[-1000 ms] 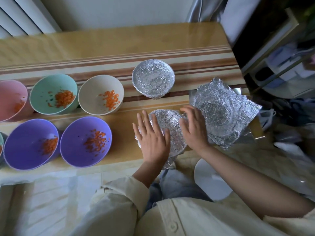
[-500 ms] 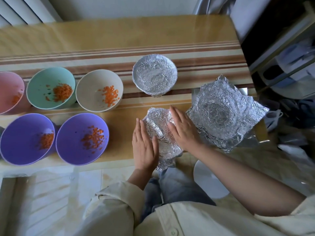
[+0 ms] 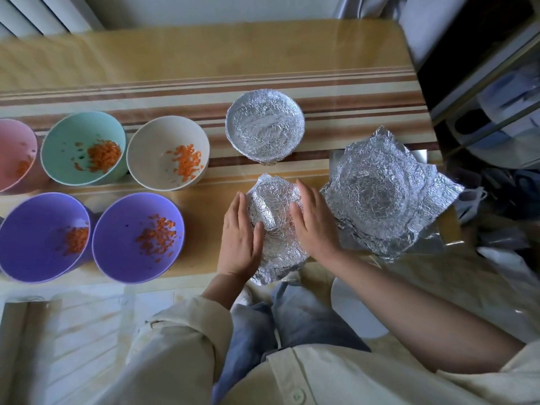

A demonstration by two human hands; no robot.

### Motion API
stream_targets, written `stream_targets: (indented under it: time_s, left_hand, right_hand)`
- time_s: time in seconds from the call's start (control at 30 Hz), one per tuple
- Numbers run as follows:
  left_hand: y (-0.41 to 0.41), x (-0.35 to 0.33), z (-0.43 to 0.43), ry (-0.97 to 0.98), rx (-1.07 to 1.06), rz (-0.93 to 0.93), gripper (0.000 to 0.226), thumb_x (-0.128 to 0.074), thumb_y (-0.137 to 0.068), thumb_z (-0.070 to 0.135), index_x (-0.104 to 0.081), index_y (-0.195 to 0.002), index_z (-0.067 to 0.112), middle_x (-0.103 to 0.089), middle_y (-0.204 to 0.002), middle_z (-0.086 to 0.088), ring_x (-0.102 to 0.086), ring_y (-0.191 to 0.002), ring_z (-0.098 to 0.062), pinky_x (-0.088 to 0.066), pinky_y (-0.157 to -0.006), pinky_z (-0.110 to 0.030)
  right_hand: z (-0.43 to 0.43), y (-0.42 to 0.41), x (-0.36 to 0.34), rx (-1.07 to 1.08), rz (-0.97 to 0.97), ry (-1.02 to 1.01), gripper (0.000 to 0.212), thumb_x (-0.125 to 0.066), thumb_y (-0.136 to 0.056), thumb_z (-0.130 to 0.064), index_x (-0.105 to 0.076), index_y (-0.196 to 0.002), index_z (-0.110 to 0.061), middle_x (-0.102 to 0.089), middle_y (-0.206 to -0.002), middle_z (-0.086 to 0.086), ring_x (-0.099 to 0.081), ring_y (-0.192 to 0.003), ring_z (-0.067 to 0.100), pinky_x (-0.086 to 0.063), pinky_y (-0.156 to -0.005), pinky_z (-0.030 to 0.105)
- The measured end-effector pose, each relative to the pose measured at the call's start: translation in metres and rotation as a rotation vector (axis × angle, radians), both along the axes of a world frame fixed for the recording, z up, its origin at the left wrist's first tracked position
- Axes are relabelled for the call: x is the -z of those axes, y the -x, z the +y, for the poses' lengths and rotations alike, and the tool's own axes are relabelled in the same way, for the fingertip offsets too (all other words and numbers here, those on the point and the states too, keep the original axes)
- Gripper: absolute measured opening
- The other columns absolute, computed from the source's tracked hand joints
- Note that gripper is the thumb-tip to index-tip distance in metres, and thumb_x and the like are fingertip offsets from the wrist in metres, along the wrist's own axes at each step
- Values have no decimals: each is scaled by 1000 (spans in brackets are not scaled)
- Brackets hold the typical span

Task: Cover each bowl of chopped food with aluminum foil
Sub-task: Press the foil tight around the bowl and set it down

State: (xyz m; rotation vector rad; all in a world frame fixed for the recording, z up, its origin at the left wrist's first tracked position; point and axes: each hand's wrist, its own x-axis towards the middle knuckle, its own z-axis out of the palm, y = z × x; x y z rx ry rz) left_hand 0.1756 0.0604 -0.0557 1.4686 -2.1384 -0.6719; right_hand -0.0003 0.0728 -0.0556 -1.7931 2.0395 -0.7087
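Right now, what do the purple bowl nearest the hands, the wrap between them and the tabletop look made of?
Purple bowl: opaque, matte pastel walls with a soft sheen, likely plastic or melamine; cannot rule out ceramic.
Wrap between left hand and right hand: aluminium foil, bright metallic, finely crinkled.
Tabletop: striped wood-look surface, glossy; the glare suggests lacquer or a clear cover.

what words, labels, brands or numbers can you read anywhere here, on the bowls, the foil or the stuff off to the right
No text can be read anywhere in this view.
The open bowls and the foil are plain, with no print or label showing.
The things on the shelf at the right are too blurred to tell whether they bear any writing.
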Motion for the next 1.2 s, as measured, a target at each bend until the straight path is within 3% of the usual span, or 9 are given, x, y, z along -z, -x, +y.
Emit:
stream_targets:
  time_s: [0.17,0.27,0.33,0.5,0.67,0.77,0.9,1.03,1.2]
  left_hand:
    - [-4,-2,-7,4,-16,-122,66,-30,-98,38,-33,-146,-7,-41,-147,-25,-41,-134,-37,-24,-113,-37]
    - [3,-8,-10,44,-56,-155,64,-33,-97,39,-35,-147,-2,-38,-151,-20,-40,-135,-35,-29,-113,-46]
    - [9,-12,-16,49,-35,-148,60,-34,-97,36,-38,-147,2,-40,-152,-17,-39,-136,-31,-30,-113,-45]
    - [14,-7,-28,-33,-15,-177,56,-32,-97,33,-46,-143,3,-55,-138,-15,-55,-121,-35,-45,-98,-44]
    - [14,-6,-30,-28,-19,-195,53,-36,-96,30,-49,-140,4,-60,-128,-14,-60,-112,-35,-50,-88,-43]
    - [14,-9,-31,-47,-9,-172,54,-36,-96,32,-48,-140,4,-60,-128,-14,-60,-112,-35,-50,-89,-43]
    - [6,-15,-29,-5,-40,-86,54,-38,-96,30,-46,-142,1,-51,-139,-19,-50,-123,-35,-38,-103,-44]
    - [-9,-24,-26,88,-92,-51,43,-40,-93,22,-57,-129,3,-55,-124,-18,-53,-111,-36,-40,-97,-43]
    - [-27,-32,-10,148,-124,-23,29,-40,-92,19,-63,-105,6,-56,-96,-14,-52,-85,-33,-40,-80,-40]
  right_hand:
    - [-2,5,-2,13,17,-11,46,-38,-101,-29,-42,-139,-4,-52,-130,11,-52,-113,20,-49,-90,29]
    - [-14,8,-10,-83,119,48,51,-38,-100,-29,-36,-144,-4,-42,-146,11,-39,-134,21,-33,-112,34]
    - [-27,6,-14,-220,145,77,50,-37,-99,-25,-37,-145,-5,-39,-149,9,-36,-137,20,-28,-114,33]
    - [-39,1,-12,-308,113,37,41,-36,-98,-18,-49,-136,-7,-56,-131,8,-54,-118,22,-45,-100,39]
    - [-40,0,-12,-293,150,31,37,-38,-97,-18,-51,-131,-10,-60,-120,6,-58,-106,22,-49,-88,35]
    - [-42,1,-11,-305,108,-10,37,-41,-99,-20,-50,-132,-9,-59,-123,7,-57,-109,24,-48,-91,39]
    - [-39,4,-21,-295,114,79,47,-41,-98,-30,-46,-137,-4,-51,-135,11,-47,-124,23,-37,-106,36]
    - [-14,-6,-47,-449,94,266,27,-53,-94,-28,-61,-112,-9,-59,-105,4,-55,-95,17,-44,-85,32]
    - [30,-31,-48,-653,111,161,25,-67,-83,-37,-59,-88,-14,-57,-83,-1,-54,-71,15,-43,-64,28]
